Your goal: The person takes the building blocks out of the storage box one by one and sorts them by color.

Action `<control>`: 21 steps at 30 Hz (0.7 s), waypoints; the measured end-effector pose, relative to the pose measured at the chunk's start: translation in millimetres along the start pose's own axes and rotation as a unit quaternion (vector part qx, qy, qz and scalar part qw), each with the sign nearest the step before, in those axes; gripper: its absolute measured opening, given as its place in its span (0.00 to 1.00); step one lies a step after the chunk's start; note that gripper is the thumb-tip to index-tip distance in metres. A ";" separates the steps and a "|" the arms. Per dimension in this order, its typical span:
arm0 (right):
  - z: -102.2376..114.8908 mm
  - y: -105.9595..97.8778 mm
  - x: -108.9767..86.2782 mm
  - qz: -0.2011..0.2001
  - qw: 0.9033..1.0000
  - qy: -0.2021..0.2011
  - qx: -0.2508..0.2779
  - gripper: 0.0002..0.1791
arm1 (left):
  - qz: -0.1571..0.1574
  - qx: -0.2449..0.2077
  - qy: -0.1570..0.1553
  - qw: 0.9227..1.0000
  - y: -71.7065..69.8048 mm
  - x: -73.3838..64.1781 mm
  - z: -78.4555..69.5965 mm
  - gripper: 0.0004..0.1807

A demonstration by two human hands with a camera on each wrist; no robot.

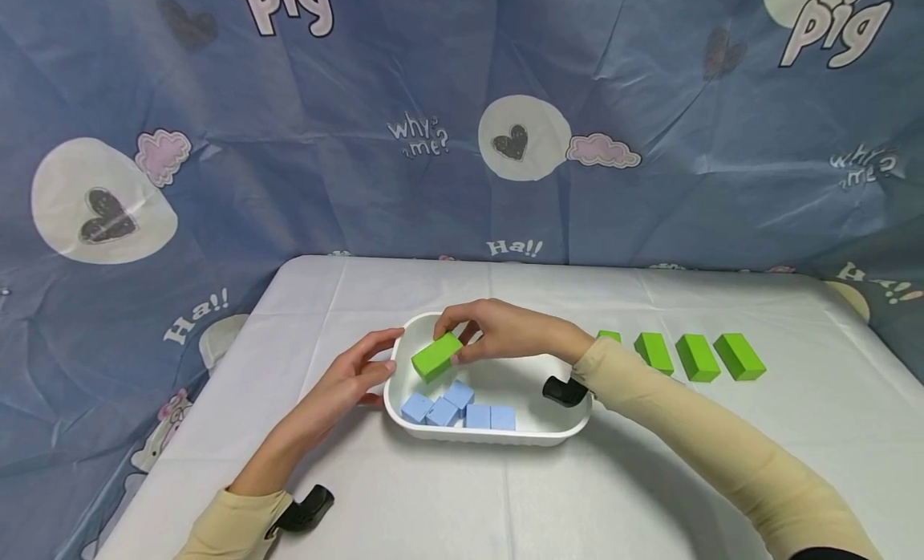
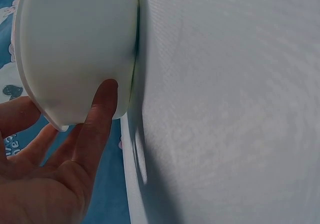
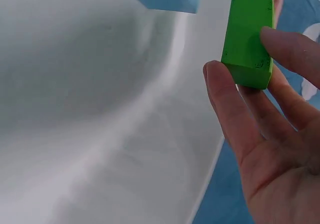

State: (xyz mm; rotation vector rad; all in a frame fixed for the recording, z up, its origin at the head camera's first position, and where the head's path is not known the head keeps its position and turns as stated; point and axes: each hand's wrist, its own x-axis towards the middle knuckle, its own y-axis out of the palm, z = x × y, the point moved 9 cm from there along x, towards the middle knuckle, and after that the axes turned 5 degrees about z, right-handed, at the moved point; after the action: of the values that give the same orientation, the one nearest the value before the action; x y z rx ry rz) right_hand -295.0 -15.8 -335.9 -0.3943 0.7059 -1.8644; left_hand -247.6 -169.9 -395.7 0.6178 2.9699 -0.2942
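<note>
Apparently mid-transfer: right hand pinches a green block over the white tray; left hand, fingers fairly straight, rests against its end. Placing or lifting, can't tell. Next move likely needs steady pinch, clear of blue cubes. Block: oblong, bright, dark specks near corners.

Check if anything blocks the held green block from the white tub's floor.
Nothing visible stands between the green block and the bare middle of the white tub; the blue cubes lie along its near side.
</note>
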 end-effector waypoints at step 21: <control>12.4 -24.7 -37.8 -0.051 0.997 0.003 0.052 0.18 | -0.003 0.004 0.006 1.000 -2.6 2.5 -1.2 0.26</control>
State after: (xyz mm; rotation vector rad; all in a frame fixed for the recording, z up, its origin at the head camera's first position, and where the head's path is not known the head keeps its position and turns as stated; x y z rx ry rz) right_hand -291.1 22.1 -308.6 -0.3634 0.6005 -1.9896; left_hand -250.9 -171.1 -394.4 0.6150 2.9845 -0.3049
